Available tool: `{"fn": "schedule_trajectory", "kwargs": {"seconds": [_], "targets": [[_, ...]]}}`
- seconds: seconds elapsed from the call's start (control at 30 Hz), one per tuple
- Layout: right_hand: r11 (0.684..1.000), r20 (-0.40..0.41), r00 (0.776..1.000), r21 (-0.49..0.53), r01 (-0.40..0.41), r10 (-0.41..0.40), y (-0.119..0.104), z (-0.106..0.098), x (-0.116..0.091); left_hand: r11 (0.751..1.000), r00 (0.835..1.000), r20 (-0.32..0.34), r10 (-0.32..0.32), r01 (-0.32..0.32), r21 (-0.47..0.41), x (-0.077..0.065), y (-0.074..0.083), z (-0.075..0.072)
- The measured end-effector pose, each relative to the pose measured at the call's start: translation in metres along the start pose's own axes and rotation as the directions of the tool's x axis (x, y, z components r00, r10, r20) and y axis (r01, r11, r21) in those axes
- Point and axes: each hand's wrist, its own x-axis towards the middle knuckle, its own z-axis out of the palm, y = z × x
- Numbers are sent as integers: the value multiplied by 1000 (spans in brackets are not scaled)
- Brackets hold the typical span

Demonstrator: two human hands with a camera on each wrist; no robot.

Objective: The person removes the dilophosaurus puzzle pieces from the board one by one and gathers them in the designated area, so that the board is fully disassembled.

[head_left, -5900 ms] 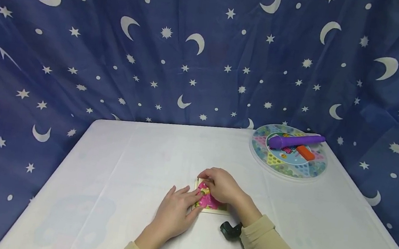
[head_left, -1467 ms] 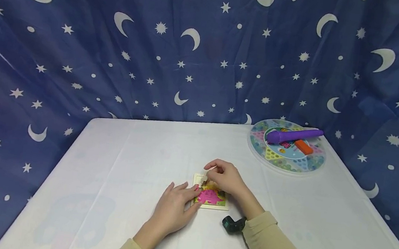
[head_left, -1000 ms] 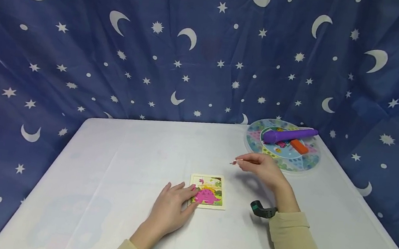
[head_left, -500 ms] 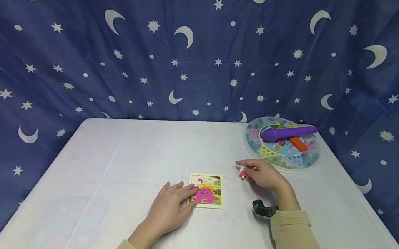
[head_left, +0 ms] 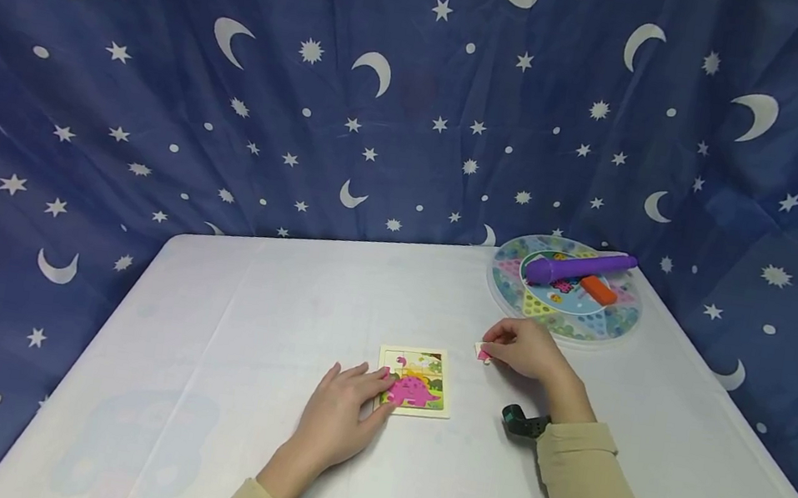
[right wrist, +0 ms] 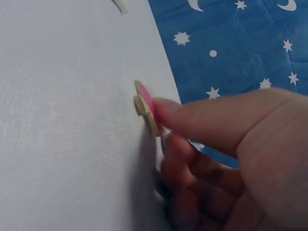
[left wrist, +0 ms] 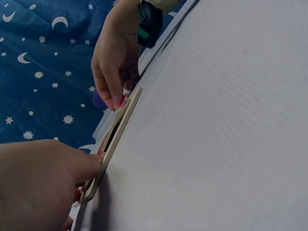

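Observation:
A small square jigsaw puzzle [head_left: 414, 391] in a pale wooden frame, with a pink dinosaur picture, lies mid-table. My left hand [head_left: 339, 418] rests at its left side, fingers extended over the near-left part and covering some of the picture. In the left wrist view the thumb lies against the edge of the puzzle frame [left wrist: 117, 139]. To the right of the puzzle, my right hand [head_left: 525, 354] pinches a small pink and cream puzzle piece [head_left: 484, 353] between thumb and fingers. The right wrist view shows this puzzle piece [right wrist: 146, 108] tilted, its rounded tab visible, close over the tabletop.
At the table's back right lies a round patterned board [head_left: 538, 308]. On it are a purple microphone-shaped stick [head_left: 581, 269] and an orange block [head_left: 599, 290]. A blue curtain [head_left: 389, 96] with moons and stars hangs behind the white table [head_left: 270, 308].
My right hand has lifted the piece off the puzzle and carried it to the right, then lower and turned its pink face into view. The left hand has stayed on the puzzle.

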Motion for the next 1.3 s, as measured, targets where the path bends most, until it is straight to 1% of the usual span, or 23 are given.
{"fn": "schedule_trajectory", "kwargs": {"seconds": [0.13,0.3,0.6,0.8,0.93,1.1,1.2,1.3], "targets": [[999,-15,1000,-32,-2,2,0,0,0,1000,1000,13,-10,10,-4,0,0,-1],[999,-13,1000,-35,-12,11,0,1,-1,1000,999,23,-23,24,-9,-1,0,-1],[997,-12,998,-60,-58,57,1,2,-2,1000,1000,10,-4,4,-4,-3,0,0],[997,-16,999,-54,-49,48,1,1,-1,1000,1000,14,-7,7,-5,-1,1,-1],[998,-19,998,-40,-53,52,0,0,1,1000,1000,6,1,0,-6,1,0,-2],[998,-27,997,-20,-66,65,0,1,2,1000,1000,9,-9,9,-12,1,-1,-3],[997,-25,997,-12,-75,75,-3,1,1,1000,1000,15,-16,16,-15,0,0,-2],[998,-25,998,-9,-62,62,-8,1,0,1000,1000,20,-17,17,-10,-1,0,-2]]}}
